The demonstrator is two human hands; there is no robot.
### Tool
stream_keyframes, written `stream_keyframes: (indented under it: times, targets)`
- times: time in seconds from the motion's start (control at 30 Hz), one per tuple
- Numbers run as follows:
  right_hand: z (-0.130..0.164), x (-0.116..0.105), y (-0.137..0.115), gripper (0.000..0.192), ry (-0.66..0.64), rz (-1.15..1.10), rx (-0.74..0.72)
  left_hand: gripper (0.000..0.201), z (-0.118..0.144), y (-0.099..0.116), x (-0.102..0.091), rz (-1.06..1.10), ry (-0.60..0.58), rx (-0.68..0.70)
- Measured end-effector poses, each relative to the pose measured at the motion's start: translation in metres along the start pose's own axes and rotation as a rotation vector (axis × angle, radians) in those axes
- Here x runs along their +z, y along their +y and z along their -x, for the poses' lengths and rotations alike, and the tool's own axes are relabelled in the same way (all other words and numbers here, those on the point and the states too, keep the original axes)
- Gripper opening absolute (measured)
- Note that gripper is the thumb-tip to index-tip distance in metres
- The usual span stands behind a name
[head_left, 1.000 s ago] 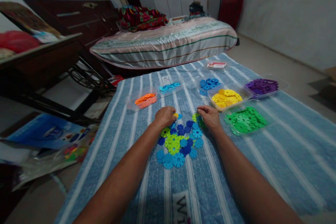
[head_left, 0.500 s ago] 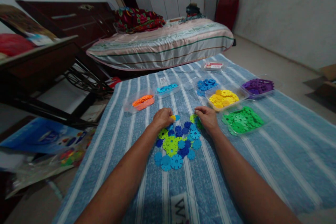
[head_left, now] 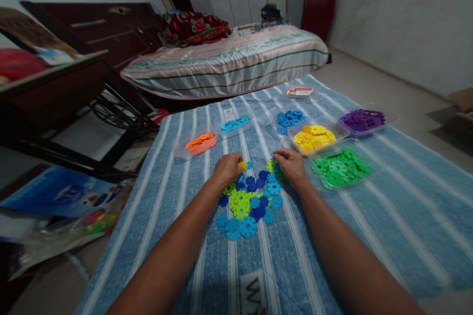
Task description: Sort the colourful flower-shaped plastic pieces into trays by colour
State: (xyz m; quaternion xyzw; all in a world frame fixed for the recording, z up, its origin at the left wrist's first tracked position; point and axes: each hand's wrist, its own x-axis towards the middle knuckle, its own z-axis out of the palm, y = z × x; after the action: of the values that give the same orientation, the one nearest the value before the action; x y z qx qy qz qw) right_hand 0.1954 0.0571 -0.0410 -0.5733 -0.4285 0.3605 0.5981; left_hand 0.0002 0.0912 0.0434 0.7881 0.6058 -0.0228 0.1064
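Note:
My left hand (head_left: 228, 169) is closed, with a yellow notched plastic disc (head_left: 242, 165) at its fingertips. A thin green edge (head_left: 234, 152) shows just above that hand. Thumb and fingers of my right hand (head_left: 291, 165) are pinched beside a lime-green disc (head_left: 271, 165); whatever is between them is hidden. Part of a green disc (head_left: 280, 173) shows under this hand. Between and below both hands lies a loose pile of notched discs: lime-green ones (head_left: 241, 204), dark blue ones (head_left: 259, 210) and light blue ones (head_left: 248, 227), several overlapping.
Clear tubs stand beyond my hands, holding orange discs (head_left: 201, 142), light blue discs (head_left: 235, 124), blue discs (head_left: 290, 119), yellow discs (head_left: 315, 138), purple pieces (head_left: 362, 121) and green discs (head_left: 341, 167). A striped blue cloth (head_left: 162, 192) lies under everything. Behind is a bed (head_left: 229, 69).
A thin green edge now shows above my left hand. Otherwise both hands and the disc pile stay nearly where they were; the view has shifted very slightly.

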Motion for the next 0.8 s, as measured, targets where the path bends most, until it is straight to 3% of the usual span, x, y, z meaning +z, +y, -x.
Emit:
stream_keyframes:
  times: [0.2,0.4,0.5,0.6,0.67,0.73,0.8]
  targets:
    - [0.001,0.000,-0.002,0.026,-0.002,-0.005,0.008,0.004,0.000,-0.007,-0.002,0.062,0.001,0.001]
    - [0.000,0.001,-0.002,0.026,-0.003,-0.001,0.011,0.012,-0.005,-0.008,-0.016,0.260,-0.057,-0.037]
    - [0.000,0.001,-0.003,0.026,-0.004,-0.017,0.001,0.016,-0.010,0.016,-0.028,0.488,-0.055,-0.018]
    - [0.001,0.000,-0.002,0.026,-0.007,-0.012,-0.015,0.010,-0.019,0.055,-0.042,0.908,-0.031,0.042]
    - [0.001,0.000,-0.002,0.026,-0.006,-0.013,-0.017,0.019,-0.026,0.076,-0.049,1.080,0.017,0.065]
    - [0.000,0.000,-0.001,0.026,-0.008,-0.020,-0.015,0.022,-0.031,0.086,-0.052,1.028,0.085,0.074]
    - [0.000,0.000,0.000,0.025,-0.007,-0.021,-0.009,0.015,-0.033,0.080,-0.050,0.777,0.134,0.083]
